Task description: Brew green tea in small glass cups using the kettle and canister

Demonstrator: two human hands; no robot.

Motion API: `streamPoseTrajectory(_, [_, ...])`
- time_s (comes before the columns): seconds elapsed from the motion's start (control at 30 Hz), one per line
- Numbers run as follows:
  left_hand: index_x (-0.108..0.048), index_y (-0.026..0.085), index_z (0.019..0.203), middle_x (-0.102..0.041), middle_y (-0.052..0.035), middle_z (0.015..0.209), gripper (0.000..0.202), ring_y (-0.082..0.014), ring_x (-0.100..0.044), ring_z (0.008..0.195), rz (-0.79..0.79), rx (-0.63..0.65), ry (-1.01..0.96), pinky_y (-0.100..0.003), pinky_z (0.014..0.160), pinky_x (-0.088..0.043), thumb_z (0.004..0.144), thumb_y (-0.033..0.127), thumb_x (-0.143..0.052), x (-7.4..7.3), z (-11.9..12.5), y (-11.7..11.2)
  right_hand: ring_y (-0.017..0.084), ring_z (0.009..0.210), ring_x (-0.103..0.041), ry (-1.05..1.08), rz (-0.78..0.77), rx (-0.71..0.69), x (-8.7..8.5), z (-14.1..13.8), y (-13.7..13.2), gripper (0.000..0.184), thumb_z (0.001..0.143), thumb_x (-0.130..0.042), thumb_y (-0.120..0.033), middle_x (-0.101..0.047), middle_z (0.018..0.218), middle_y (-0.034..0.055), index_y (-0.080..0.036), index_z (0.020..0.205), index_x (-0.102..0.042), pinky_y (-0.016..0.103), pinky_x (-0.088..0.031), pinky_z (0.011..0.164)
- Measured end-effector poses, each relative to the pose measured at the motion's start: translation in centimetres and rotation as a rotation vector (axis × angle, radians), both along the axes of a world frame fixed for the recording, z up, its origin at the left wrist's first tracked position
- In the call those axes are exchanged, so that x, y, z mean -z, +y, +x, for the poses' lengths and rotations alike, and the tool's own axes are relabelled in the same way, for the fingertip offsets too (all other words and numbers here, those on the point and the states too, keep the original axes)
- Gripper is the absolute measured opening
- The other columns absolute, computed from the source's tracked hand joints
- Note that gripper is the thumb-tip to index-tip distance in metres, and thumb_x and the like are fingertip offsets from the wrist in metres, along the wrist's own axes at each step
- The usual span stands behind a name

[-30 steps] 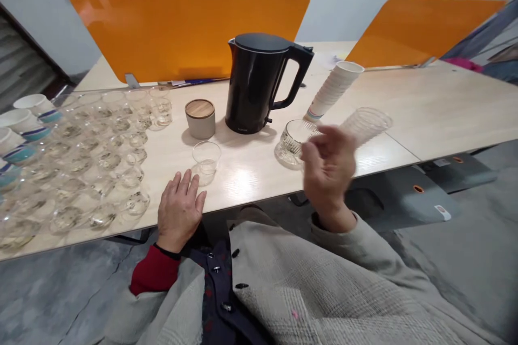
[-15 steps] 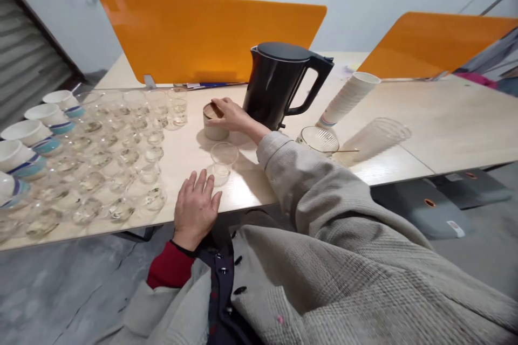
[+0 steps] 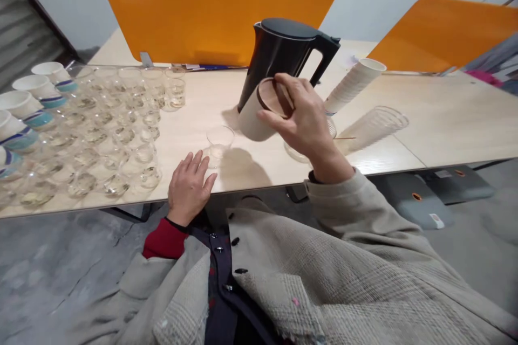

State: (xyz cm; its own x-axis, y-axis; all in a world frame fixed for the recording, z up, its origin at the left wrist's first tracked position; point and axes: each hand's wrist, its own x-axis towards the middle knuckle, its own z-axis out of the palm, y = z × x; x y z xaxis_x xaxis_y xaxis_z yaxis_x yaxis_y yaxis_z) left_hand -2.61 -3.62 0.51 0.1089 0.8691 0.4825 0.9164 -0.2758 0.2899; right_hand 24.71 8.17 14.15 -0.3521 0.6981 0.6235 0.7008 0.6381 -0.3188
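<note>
My right hand (image 3: 305,124) grips a beige canister with a wooden lid (image 3: 251,121), holding it tilted above the table with the fingers across its top. My left hand (image 3: 188,188) rests at the table's near edge, fingers apart and holding nothing. Closest to it stands a small clear glass (image 3: 219,143). A black electric kettle (image 3: 279,54) stands just beyond the canister. A ribbed glass dish (image 3: 294,152) lies mostly hidden behind my right hand.
Rows of clear glasses (image 3: 109,135) fill the table's left side, with white cups with blue bands (image 3: 24,94) beyond them. A stack of paper cups (image 3: 354,86) and a stack of clear plastic cups (image 3: 374,125) lie tilted at right. Orange divider panels (image 3: 210,5) stand behind.
My right hand has lifted the canister off the table and tilted it, moving it toward the kettle's front. My left hand stays at the table edge.
</note>
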Motion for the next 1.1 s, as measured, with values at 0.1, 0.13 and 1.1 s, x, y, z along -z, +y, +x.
streamPoseTrajectory(0.1, [-0.07, 0.021, 0.139, -0.072, -0.0137, 0.148, 0.041, -0.0346, -0.061, 0.146, 0.092, 0.061, -0.104, -0.056, 0.119, -0.053, 0.104, 0.04, -0.061, -0.1, -0.5, -0.1, 0.04, 0.135, -0.061, -0.016, -0.066, -0.066, 1.0, 0.4, -4.5, 0.076, 0.093, -0.07, -0.068, -0.063, 0.144, 0.015, -0.026, 0.154, -0.055, 0.064, -0.052, 0.116])
streamPoseTrajectory(0.13, [-0.069, 0.022, 0.139, -0.074, -0.0129, 0.145, 0.041, -0.0327, -0.063, 0.144, 0.114, 0.087, -0.131, -0.054, 0.119, -0.054, 0.104, 0.041, -0.062, -0.2, -0.6, -0.2, 0.04, 0.134, -0.062, -0.016, -0.097, -0.09, 1.7, 0.0, -5.5, 0.076, 0.092, -0.071, -0.068, -0.064, 0.143, 0.0154, -0.025, 0.153, -0.056, 0.063, -0.053, 0.116])
streamPoseTrajectory(1.1, [-0.054, 0.02, 0.152, -0.075, -0.0163, 0.141, 0.083, -0.0359, -0.073, 0.125, -0.073, 0.05, -0.126, -0.048, 0.109, -0.054, 0.086, 0.064, -0.079, -1.3, 1.1, -0.5, 0.039, 0.138, -0.057, -0.071, -0.262, -0.158, 6.2, -6.7, -8.6, 0.079, 0.097, -0.063, -0.072, -0.056, 0.156, 0.0189, -0.023, 0.157, -0.054, 0.059, -0.057, 0.112])
